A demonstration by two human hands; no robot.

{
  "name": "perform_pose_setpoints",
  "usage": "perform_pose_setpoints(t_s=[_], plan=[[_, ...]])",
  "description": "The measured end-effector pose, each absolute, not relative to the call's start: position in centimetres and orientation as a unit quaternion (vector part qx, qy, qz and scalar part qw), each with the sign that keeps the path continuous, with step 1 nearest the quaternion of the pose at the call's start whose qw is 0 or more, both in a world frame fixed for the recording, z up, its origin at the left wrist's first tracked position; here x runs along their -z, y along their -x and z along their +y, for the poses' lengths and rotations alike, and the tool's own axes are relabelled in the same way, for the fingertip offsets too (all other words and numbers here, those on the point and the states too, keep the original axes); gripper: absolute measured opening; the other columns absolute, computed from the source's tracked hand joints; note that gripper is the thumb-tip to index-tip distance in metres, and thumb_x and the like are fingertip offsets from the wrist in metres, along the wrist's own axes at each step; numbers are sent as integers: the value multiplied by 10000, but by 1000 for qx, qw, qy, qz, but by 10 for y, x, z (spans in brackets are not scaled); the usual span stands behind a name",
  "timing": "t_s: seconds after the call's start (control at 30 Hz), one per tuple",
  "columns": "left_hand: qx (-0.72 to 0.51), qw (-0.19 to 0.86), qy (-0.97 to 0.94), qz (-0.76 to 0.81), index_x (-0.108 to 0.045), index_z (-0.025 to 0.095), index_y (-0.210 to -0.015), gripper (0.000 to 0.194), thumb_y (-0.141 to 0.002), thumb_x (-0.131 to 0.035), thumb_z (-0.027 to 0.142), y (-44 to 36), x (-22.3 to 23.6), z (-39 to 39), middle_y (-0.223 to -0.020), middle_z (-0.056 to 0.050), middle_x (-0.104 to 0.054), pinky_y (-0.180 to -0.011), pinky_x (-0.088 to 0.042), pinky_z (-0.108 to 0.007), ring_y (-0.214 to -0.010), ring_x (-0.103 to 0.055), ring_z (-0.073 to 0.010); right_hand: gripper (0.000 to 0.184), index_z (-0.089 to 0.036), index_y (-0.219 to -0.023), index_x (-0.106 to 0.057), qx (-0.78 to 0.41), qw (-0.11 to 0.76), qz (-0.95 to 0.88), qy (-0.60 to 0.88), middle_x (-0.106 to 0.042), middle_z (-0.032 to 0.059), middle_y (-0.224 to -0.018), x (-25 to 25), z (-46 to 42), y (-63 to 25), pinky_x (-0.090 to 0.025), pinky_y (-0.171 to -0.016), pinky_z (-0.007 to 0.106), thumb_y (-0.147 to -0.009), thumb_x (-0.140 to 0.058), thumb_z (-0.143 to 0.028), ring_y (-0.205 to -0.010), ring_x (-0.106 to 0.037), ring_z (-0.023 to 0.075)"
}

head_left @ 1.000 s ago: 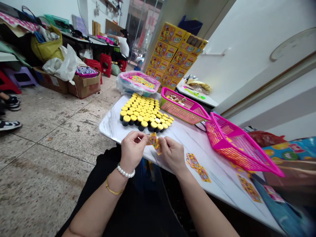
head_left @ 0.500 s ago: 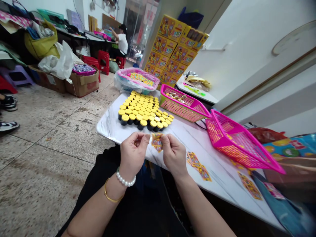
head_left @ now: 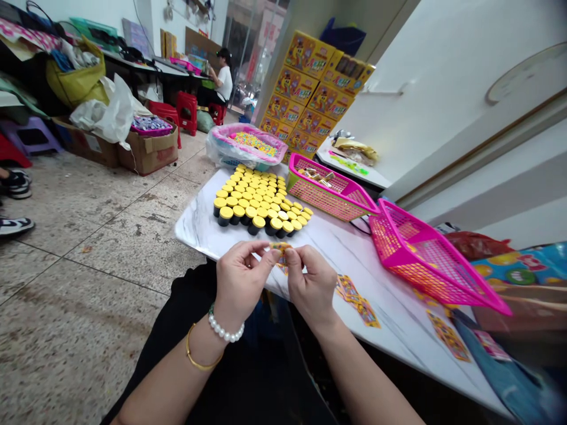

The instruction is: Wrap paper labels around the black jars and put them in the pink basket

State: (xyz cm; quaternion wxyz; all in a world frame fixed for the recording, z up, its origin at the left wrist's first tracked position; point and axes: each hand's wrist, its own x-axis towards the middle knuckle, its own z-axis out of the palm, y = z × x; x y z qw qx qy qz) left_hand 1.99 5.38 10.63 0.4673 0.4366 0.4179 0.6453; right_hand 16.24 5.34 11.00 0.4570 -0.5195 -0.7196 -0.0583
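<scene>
Between my two hands, just above the front edge of the white table [head_left: 199, 224], is a small yellow printed label [head_left: 280, 245]. My left hand [head_left: 241, 277] pinches its left side between thumb and fingers, and my right hand [head_left: 312, 286] pinches its right side. The fingers cover much of it. Several black jars with yellow lids [head_left: 254, 202] stand packed together beyond my hands. More printed labels [head_left: 358, 301] lie on the tabletop to the right of my right hand.
Behind the jars sits a plastic-lined basin [head_left: 212, 147] of colourful small pieces. A pink-and-green basket [head_left: 330, 198] and a tilted pink basket [head_left: 425, 277] line the table's far side. Yellow printed boxes [head_left: 305, 91] are stacked behind. Another person [head_left: 224, 82] sits at a distant table.
The label was held out flatter half a second ago; now my fingertips have drawn closer together over it and less of it shows. The distant person's arm has lowered.
</scene>
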Motion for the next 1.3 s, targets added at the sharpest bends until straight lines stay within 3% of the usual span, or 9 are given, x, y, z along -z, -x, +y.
perform_pose_setpoints(t_s=[0.1,0.23,0.53,0.73,0.93,1.13,1.3], plan=[[-665,519,-338,418,-652,180,-981,381,-733,-800,429,-17,-107,55,-753,21,-624,-427,-374,-177,-458,-463,-45,327,-216,-668,-512,69,466,-707,528,-511,-22,-596,-116,53,-163,-365,-545,274,-986,-523,-292,-551,-473,125],[-631,542,-374,410,-678,155,-832,318,-754,-772,448,-17,-108,53,-618,21,-594,-421,-357,-177,-458,-463,-59,321,-214,-676,-523,53,469,-709,525,-518,-24,-589,-119,52,-160,-366,-532,268,-986,-520,-296,-539,-477,122],[-643,557,-349,394,-707,158,-745,289,-684,-815,420,-9,-106,64,-585,32,-554,-437,-328,-186,-490,-410,-61,326,-217,-662,-496,54,465,-725,505,-494,-26,-589,-126,62,-153,-366,-539,266,-982,-513,-278,-548,-472,123],[-639,528,-389,402,-762,180,-747,236,-690,-817,403,-5,-107,63,-651,-20,-643,-446,-350,-207,-564,-492,-107,359,-219,-636,-477,48,459,-746,481,-500,-22,-577,-123,63,-148,-372,-524,262,-987,-504,-293,-537,-482,123],[-631,529,-399,404,-755,164,-779,235,-700,-822,375,-3,-102,66,-694,-30,-689,-494,-403,-200,-586,-526,-99,293,-210,-696,-581,25,439,-777,450,-583,0,-618,-122,66,-142,-407,-572,268,-980,-529,-260,-587,-534,136],[-669,564,-295,384,-597,175,-761,382,-601,-888,364,2,-104,71,-576,66,-592,-405,-340,-163,-424,-461,-45,283,-205,-698,-588,27,426,-786,446,-589,-2,-611,-126,82,-138,-416,-575,264,-973,-537,-254,-581,-547,135],[-636,618,-267,376,-626,144,-793,447,-546,-911,384,3,-108,71,-596,21,-656,-378,-319,-151,-412,-501,-52,290,-207,-695,-608,48,436,-777,451,-618,9,-626,-124,84,-129,-429,-600,275,-970,-540,-271,-597,-560,142]])
